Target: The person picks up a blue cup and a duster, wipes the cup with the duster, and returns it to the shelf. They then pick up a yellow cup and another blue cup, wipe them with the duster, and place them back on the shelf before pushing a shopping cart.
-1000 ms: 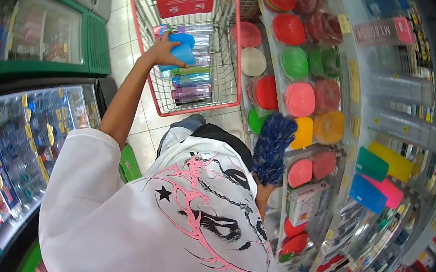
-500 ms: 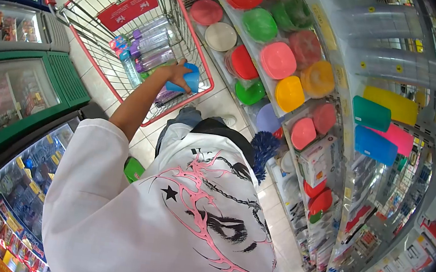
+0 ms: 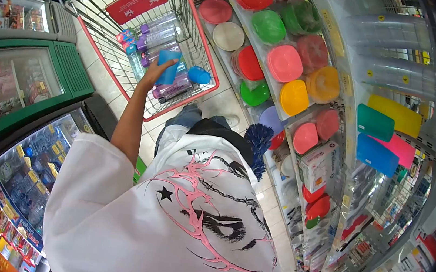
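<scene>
Fingers of my left hand (image 3: 152, 74) wrap a blue cup (image 3: 167, 72) above bottles (image 3: 163, 31) in the cart (image 3: 136, 2) — side-gripped, probably for steadiness — near a second cup (image 3: 199, 75). I can't see my right hand.

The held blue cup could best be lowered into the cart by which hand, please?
Left, I think: the left hand holds the blue cup over the cart, while the right hand is out of sight.
</scene>
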{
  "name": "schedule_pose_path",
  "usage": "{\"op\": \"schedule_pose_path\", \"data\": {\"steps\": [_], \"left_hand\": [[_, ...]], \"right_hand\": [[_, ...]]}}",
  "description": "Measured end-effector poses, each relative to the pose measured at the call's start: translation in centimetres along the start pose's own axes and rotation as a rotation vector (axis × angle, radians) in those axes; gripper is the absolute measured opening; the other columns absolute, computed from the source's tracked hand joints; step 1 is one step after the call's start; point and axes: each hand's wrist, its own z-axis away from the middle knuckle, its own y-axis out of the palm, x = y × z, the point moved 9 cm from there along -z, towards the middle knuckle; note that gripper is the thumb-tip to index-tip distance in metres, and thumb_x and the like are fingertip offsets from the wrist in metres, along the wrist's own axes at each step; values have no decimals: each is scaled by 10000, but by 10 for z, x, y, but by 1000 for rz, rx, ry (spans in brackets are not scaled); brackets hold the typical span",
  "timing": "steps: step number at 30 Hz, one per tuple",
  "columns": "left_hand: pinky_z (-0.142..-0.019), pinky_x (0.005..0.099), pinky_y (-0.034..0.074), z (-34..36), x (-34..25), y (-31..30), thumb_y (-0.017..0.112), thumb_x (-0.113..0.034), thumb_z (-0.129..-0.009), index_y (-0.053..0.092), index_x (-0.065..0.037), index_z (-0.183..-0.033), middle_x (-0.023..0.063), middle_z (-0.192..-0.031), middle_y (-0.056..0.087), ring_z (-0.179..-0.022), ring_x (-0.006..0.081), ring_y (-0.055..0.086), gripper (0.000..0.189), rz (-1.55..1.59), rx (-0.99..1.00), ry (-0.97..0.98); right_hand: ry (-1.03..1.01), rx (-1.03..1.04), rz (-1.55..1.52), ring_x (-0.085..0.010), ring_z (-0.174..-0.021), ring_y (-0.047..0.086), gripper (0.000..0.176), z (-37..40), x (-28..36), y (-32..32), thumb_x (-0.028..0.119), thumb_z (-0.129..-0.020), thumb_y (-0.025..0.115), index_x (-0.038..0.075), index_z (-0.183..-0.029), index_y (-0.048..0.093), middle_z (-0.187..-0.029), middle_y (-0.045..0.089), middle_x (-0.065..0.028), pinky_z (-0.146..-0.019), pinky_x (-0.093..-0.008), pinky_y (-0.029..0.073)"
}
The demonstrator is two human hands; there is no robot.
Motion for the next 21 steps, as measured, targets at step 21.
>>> {"op": "schedule_pose_path", "data": {"steps": [21], "left_hand": [[-878, 339, 502, 104, -73, 228, 439, -560, -945, 510, -80, -1274, 119, -1177, 606, -1034, 221, 600, 585, 757, 683, -216]], "right_hand": [[-501, -153, -12, -253, -730, 673, 355, 14, 281, -43, 327, -780, 757, -2, -891, 685, -794, 693, -172, -679, -348, 504]]}}
